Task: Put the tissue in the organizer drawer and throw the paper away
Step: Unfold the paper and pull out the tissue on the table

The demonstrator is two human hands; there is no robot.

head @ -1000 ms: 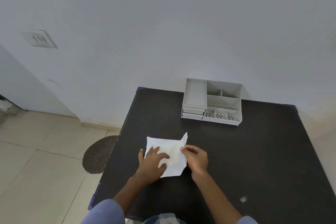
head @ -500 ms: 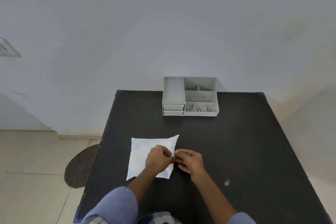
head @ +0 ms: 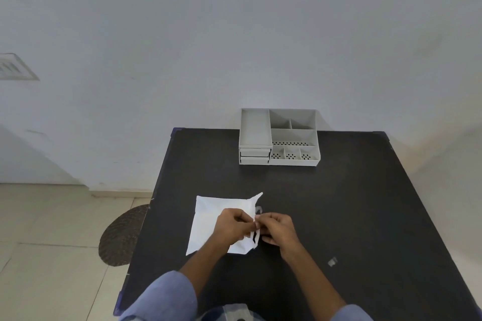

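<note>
A white tissue (head: 212, 216) lies flat on the black table (head: 339, 203), near its front left part. My left hand (head: 230, 225) and my right hand (head: 277, 228) meet at the tissue's right edge, both pinching it. That edge is lifted and looks torn into narrow strips between my fingers. A grey organizer (head: 279, 137) stands at the table's far edge against the wall; its two small drawers (head: 254, 156) on the left front are shut. A small scrap of paper (head: 332, 261) lies on the table to the right of my right forearm.
A white wall rises right behind the table. A round dark mat (head: 121, 234) lies on the tiled floor to the left of the table. A wall plate (head: 14, 66) sits at the far left.
My left hand has slid from the tissue's middle to its right edge, joining my right hand. The edge is now raised and split. The camera has swung so the table sits more centred.
</note>
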